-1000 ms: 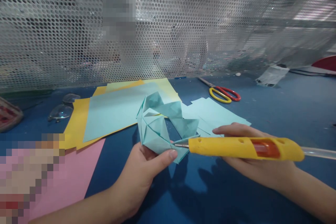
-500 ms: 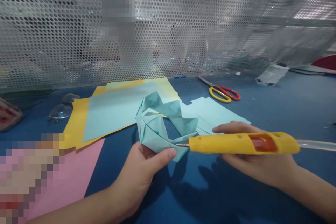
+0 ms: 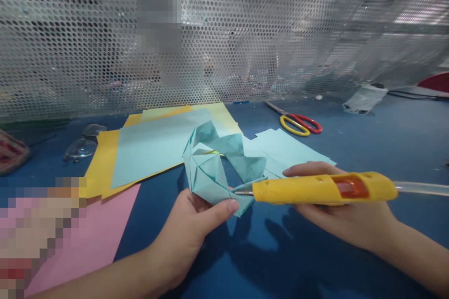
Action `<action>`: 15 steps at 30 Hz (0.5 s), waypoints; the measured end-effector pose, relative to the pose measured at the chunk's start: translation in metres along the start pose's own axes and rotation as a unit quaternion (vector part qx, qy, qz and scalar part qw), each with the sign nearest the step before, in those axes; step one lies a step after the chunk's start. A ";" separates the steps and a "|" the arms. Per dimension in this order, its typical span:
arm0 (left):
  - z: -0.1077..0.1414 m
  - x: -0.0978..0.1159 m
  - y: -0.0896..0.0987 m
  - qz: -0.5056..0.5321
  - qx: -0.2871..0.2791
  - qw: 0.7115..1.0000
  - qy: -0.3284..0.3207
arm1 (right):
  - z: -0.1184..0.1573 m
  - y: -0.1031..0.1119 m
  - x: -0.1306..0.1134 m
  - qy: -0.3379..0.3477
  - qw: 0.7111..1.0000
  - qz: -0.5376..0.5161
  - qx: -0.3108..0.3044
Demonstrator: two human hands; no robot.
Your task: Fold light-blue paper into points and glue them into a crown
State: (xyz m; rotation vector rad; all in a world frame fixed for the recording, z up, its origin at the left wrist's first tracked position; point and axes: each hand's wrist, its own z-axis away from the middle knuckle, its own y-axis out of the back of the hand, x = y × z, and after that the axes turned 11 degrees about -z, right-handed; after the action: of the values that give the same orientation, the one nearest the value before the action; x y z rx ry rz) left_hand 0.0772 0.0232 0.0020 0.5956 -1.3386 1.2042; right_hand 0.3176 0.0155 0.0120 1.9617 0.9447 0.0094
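Note:
In the middle of the head view, my left hand (image 3: 196, 229) pinches a ring of folded light-blue paper (image 3: 206, 175) along its lower edge, thumb on top. The ring is made of pointed, overlapping folds around an open centre. My right hand (image 3: 347, 219) is wrapped around a yellow hot glue gun (image 3: 294, 190), lying level, with a clear glue stick (image 3: 421, 188) coming out of its back end. The gun's metal nozzle touches or almost touches a fold just above my left thumb. Most of my right fingers are hidden behind the gun.
Yellow, light-blue and pale green sheets (image 3: 154, 145) lie behind the ring, with pink paper (image 3: 84, 243) at left. Light-blue pieces (image 3: 294, 149) and scissors (image 3: 298, 124) are at right. Glasses (image 3: 80, 149) rest at left. A perforated metal screen (image 3: 224, 32) stands behind the blue table.
The paper ring and my left hand have shifted very slightly right. The glue gun's back end has come up a little, while its nozzle stays at the same fold.

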 end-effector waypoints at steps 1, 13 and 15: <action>0.000 0.000 0.000 -0.001 0.001 1.000 0.000 | -0.001 0.000 0.000 0.003 1.000 0.002 -0.003; 0.000 -0.002 0.001 -0.004 0.009 1.000 0.010 | -0.001 0.003 0.000 0.011 1.000 0.000 -0.015; 0.000 -0.002 0.001 -0.001 0.009 1.000 0.007 | 0.000 0.003 0.001 0.013 1.000 0.006 -0.017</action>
State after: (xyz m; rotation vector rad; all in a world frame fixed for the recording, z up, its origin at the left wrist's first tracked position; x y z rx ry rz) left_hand 0.0773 0.0232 0.0003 0.6001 -1.3171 1.2173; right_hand 0.3205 0.0152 0.0140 1.9407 0.9432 0.0569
